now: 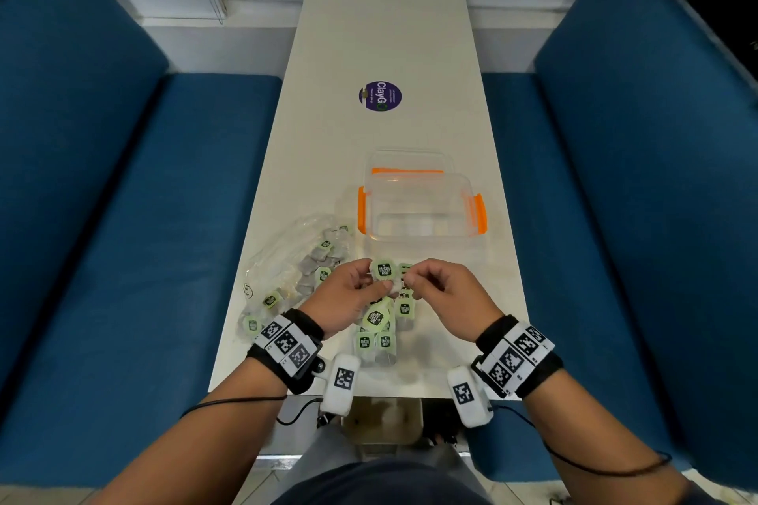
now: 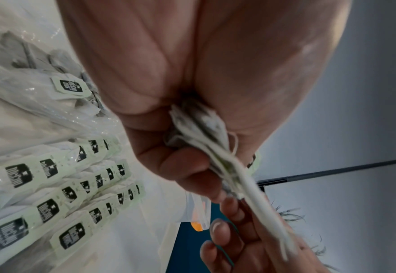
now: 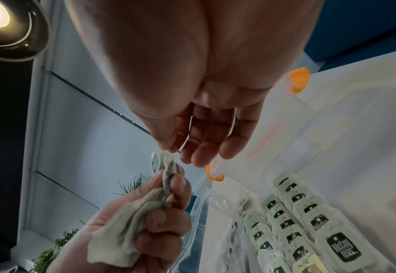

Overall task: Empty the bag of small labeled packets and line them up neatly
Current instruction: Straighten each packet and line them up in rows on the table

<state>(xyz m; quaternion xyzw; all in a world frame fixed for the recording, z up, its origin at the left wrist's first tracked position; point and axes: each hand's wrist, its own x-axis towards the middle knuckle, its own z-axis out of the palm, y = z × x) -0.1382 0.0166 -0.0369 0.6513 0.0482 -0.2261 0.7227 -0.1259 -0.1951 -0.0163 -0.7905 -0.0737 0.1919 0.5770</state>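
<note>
Left hand [image 1: 346, 295] curled round a small bunch of packets [image 2: 199, 129], centre frame in head view; right hand [image 1: 441, 287] pinching something thin at the bunch's edge, string or tag unclear. Judged light, soft, crushable: hold by the stiffer green label. Left wrist view alone shows neat rows [image 2: 75, 184] at lower left; bag [image 1: 287, 258] left of centre.

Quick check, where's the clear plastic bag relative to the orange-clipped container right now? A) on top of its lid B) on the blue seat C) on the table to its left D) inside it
C: in the head view the clear bag lies flat on the table, left of the container, still holding several packets.
</note>
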